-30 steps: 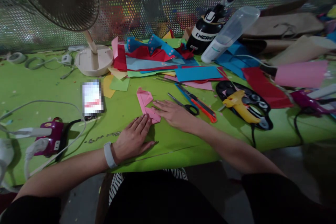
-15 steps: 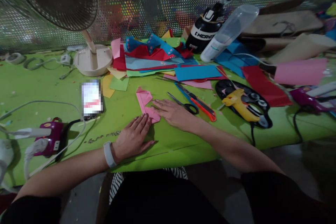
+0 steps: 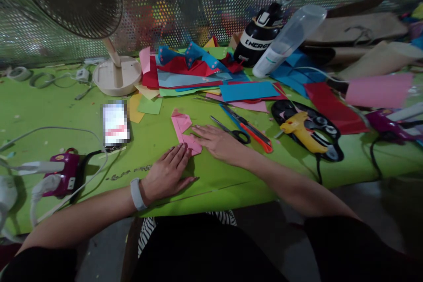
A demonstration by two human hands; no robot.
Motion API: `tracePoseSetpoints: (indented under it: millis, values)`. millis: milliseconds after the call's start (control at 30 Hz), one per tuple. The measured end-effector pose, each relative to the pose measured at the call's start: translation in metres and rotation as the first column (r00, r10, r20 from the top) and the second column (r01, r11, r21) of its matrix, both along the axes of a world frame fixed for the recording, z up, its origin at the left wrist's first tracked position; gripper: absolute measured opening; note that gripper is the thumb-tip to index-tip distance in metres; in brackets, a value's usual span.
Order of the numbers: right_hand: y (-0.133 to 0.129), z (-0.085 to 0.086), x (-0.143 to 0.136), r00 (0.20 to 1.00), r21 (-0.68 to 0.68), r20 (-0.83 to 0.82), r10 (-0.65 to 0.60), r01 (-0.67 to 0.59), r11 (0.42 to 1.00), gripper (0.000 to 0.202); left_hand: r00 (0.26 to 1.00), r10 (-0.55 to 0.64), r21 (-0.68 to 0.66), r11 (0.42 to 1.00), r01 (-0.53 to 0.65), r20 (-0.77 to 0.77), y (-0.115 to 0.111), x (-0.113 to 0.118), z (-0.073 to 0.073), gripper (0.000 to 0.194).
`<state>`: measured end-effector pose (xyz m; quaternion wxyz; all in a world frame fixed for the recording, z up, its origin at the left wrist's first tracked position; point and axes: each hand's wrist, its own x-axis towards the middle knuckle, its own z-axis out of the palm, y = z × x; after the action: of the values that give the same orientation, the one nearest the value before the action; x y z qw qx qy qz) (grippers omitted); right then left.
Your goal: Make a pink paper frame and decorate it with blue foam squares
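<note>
A folded piece of pink paper (image 3: 181, 127) lies on the green table between my hands, its far end bent into small flaps. My left hand (image 3: 168, 171) rests flat with its fingers stretched out, the fingertips on the paper's near end. From the other side my right hand (image 3: 220, 144) lies flat too, its fingertips touching the paper's right edge. Just beyond my right hand are black-handled scissors (image 3: 239, 135) and an orange utility knife (image 3: 259, 136).
Coloured paper sheets (image 3: 188, 78) are piled at the back. A yellow glue gun (image 3: 306, 134) lies on a black palette (image 3: 335, 143) at right. At left are a phone (image 3: 115, 122), a fan base (image 3: 115, 77) and a purple power strip (image 3: 62, 176) with cables. A black bottle (image 3: 253, 44) stands behind.
</note>
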<state>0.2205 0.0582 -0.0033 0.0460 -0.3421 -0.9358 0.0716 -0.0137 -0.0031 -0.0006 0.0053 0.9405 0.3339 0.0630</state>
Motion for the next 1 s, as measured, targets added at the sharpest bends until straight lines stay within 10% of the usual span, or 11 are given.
tracePoseSetpoints:
  millis: [1000]
  values:
    - [-0.0024,-0.0040,0.0011,1.000,0.039,-0.008,-0.001,0.002,0.999,0.046,1.000,0.025,-0.003,1.000,-0.025,0.000,-0.0033,0.0021,-0.0054,0.077]
